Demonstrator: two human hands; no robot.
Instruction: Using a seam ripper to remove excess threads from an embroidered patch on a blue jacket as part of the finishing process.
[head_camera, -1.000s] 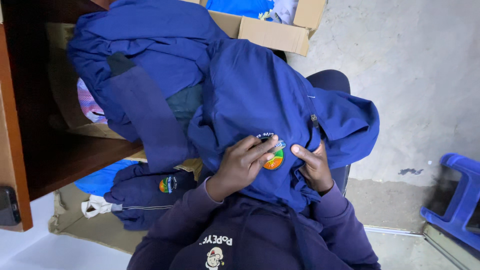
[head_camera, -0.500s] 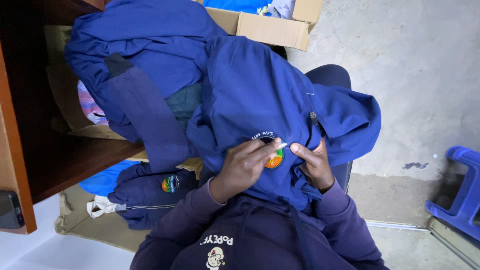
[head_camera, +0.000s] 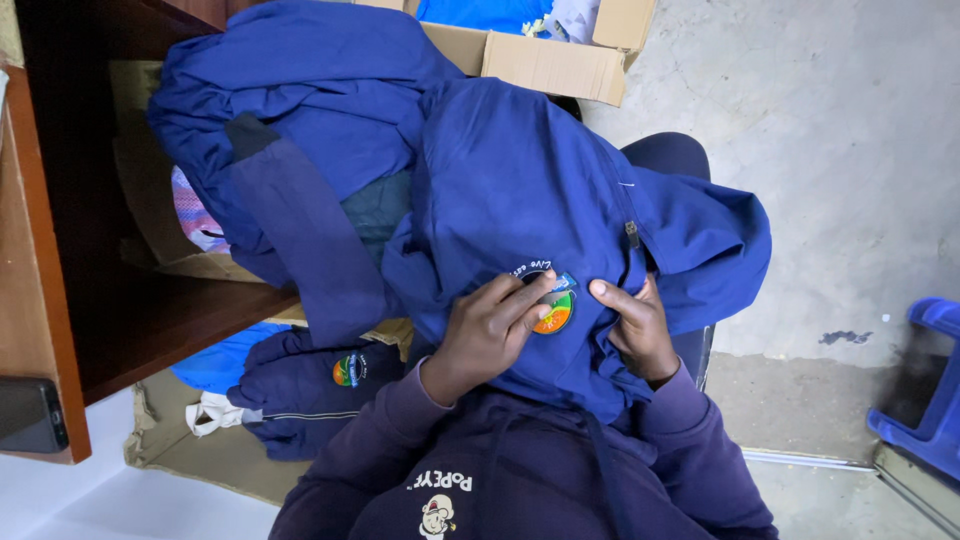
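1. At the far left, a wooden worktop (head_camera: 30, 250) edge carries a dark phone (head_camera: 30, 415) at its near corner.
2. Below it, on flattened cardboard (head_camera: 200, 455) on the floor, lies a folded navy jacket (head_camera: 300, 390) with a round orange-and-green badge.
3. A heap of blue garments (head_camera: 300, 110) is draped over the middle, reaching toward an open cardboard box (head_camera: 545, 60) at the far edge.
4. The left hand (head_camera: 490, 330) rests flat on a navy jacket (head_camera: 530, 190) spread over the person's lap, its fingers (head_camera: 525, 295) loosely spread and pressing on a round orange-and-green badge (head_camera: 555, 310), gripping nothing.
5. The right hand (head_camera: 635, 325) lies just right of the badge, fingers curled into the cloth; whether it pinches a fold, I cannot tell.
6. A blue plastic stool (head_camera: 925, 385) stands at the right on the concrete floor (head_camera: 840, 120).
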